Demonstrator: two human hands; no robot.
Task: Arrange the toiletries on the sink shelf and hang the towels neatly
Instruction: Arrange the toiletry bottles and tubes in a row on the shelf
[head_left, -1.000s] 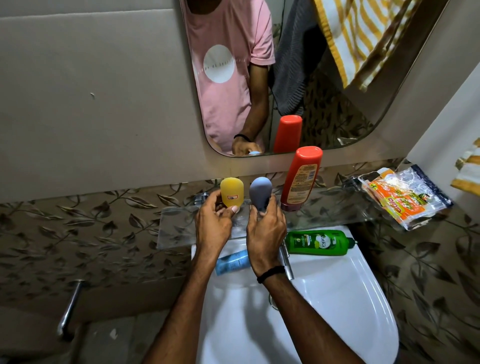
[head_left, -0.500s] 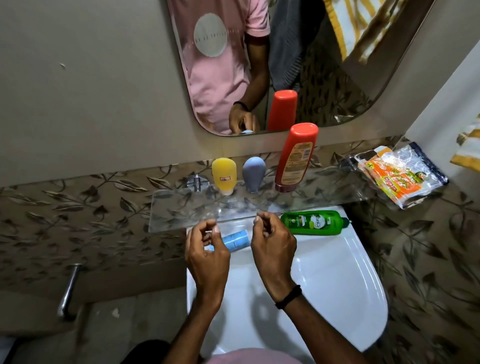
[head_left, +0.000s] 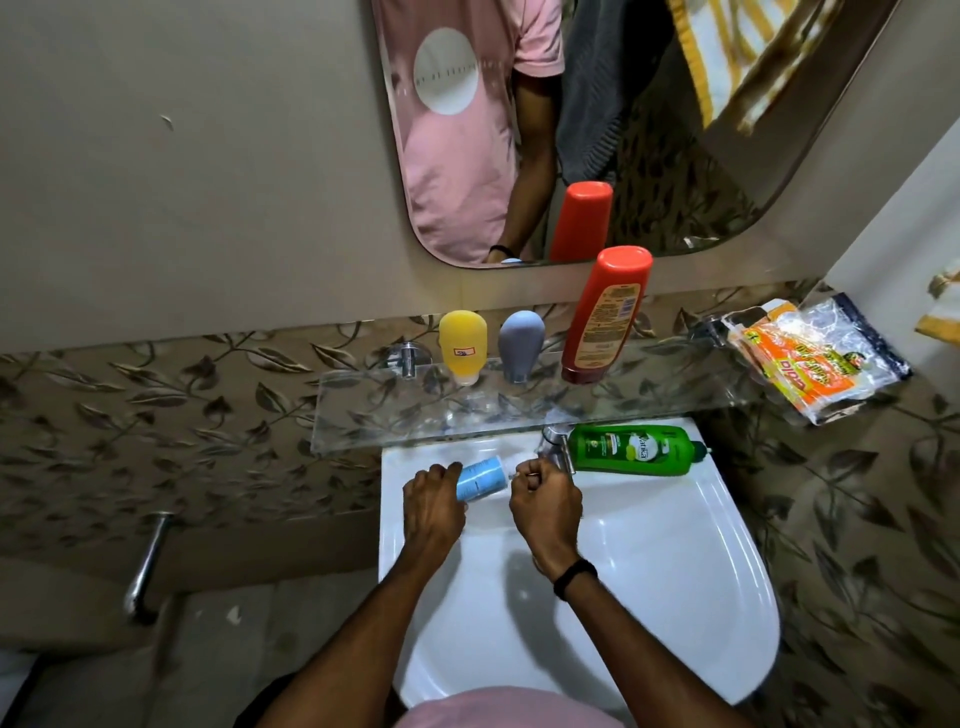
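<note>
On the glass shelf (head_left: 363, 415) stand a yellow bottle (head_left: 462, 353), a grey bottle (head_left: 520, 351) and a tall red bottle (head_left: 605, 317), all upside down on their caps. A green bottle (head_left: 634, 449) lies on its side on the rim of the white sink (head_left: 675, 561). Beside it on the rim lies a light blue tube (head_left: 480, 478). My left hand (head_left: 434, 506) holds the tube's left end. My right hand (head_left: 545, 501) is curled at its right end, at the cap; whether it grips the cap I cannot tell.
A plastic packet (head_left: 815, 358) with orange printing lies on the shelf's right end. The tap (head_left: 556, 444) stands between the tube and the green bottle. The mirror (head_left: 675, 130) above reflects a grey towel and a yellow-striped towel. A metal pipe (head_left: 148, 566) runs down the left wall.
Both hands left the yellow and grey bottles on the shelf, came down to the sink rim, and the left one closed on the blue tube.
</note>
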